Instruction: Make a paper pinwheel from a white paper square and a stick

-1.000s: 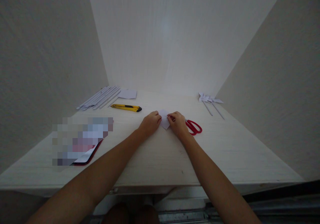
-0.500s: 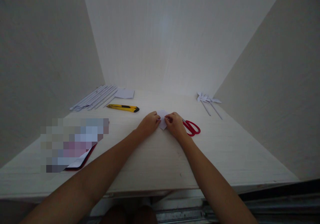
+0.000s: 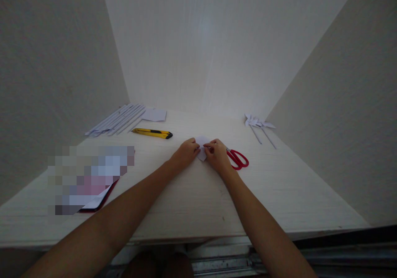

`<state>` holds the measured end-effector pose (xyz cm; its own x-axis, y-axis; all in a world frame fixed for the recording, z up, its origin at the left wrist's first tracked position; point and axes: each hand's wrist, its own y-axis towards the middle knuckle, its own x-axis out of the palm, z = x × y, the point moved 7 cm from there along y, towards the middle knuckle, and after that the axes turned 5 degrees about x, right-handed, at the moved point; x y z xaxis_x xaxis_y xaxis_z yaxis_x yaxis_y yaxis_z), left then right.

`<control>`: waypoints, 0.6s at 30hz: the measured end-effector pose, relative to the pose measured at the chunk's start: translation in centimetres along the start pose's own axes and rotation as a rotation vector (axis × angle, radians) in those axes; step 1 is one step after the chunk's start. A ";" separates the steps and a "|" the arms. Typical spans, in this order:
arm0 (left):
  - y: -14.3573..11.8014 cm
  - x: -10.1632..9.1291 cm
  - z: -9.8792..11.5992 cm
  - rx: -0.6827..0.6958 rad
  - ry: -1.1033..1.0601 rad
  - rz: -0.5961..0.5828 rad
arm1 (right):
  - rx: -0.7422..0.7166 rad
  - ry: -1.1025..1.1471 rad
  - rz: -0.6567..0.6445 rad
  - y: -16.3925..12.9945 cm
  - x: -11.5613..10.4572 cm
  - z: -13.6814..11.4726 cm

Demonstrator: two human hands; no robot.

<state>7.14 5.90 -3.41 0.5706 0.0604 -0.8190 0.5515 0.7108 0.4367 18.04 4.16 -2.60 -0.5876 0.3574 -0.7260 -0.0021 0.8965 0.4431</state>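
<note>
A small piece of white paper (image 3: pixel 202 140) lies between my hands at the middle of the table. My left hand (image 3: pixel 187 150) is closed on its left side, fingertips pinching the paper. From the right, my right hand (image 3: pixel 216 153) pinches the same paper with thumb and forefinger. Parts of the paper are hidden under the fingers, so its folds cannot be made out. Scissors with red handles (image 3: pixel 238 159) lie just beside my right hand, their blades mostly covered by it.
A yellow box cutter (image 3: pixel 151 133) lies left of my hands. Behind it are several white paper sticks (image 3: pixel 119 121) and a stack of paper sheets (image 3: pixel 155 114). Paper pinwheels on sticks (image 3: pixel 259 123) lie at the back right. A partly blurred, dark red-edged item (image 3: pixel 102 199) is at left.
The right fingertips have shifted very slightly left on the paper. Otherwise the hands and the things on the table stay where they were; the view moves a little.
</note>
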 end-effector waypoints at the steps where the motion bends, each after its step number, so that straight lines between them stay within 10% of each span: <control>1: 0.0 0.0 0.0 -0.003 0.000 -0.003 | -0.002 -0.006 0.003 0.0 0.0 0.0; 18: 0.2 0.4 -0.1 -0.003 0.003 -0.003 | -0.040 -0.134 -0.053 -0.1 -0.1 -0.8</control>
<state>7.38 6.19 -3.66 0.5675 0.0603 -0.8211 0.5515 0.7127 0.4335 17.41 3.79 -2.17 -0.4728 0.3438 -0.8114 -0.0640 0.9049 0.4207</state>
